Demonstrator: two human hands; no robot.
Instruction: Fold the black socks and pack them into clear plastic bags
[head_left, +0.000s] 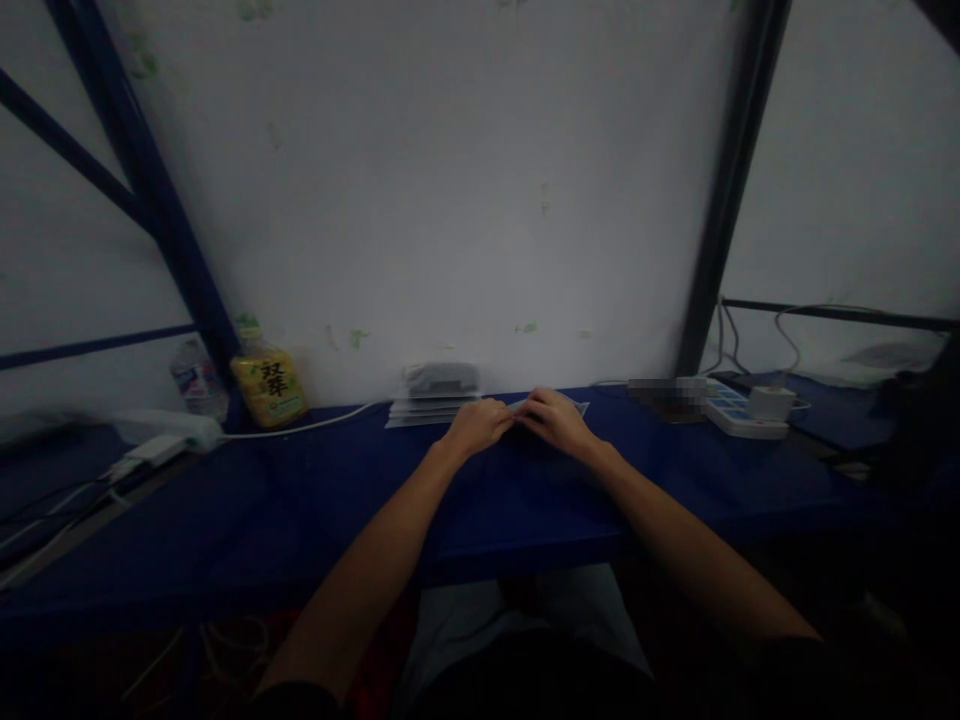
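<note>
Near the back of the blue desk, my left hand (478,425) and my right hand (553,418) meet with bent, closed fingers. Between and behind them shows a thin pale packet (582,408), mostly covered by the right hand. The fingertips of both hands pinch at its near side, and the exact grip is too dark to make out. Just left of my left hand lies a stack of flat, clear-sleeved packets (427,408), with a dark grey item (442,378) on top, close to the wall.
A yellow-labelled bottle (271,385) and a clear bottle (199,380) stand at the back left. A white cable crosses the blue desk (315,510) there. On the right sit a power strip (739,412) with a white plug adapter (771,403) and a dark, partly blurred object (679,408).
</note>
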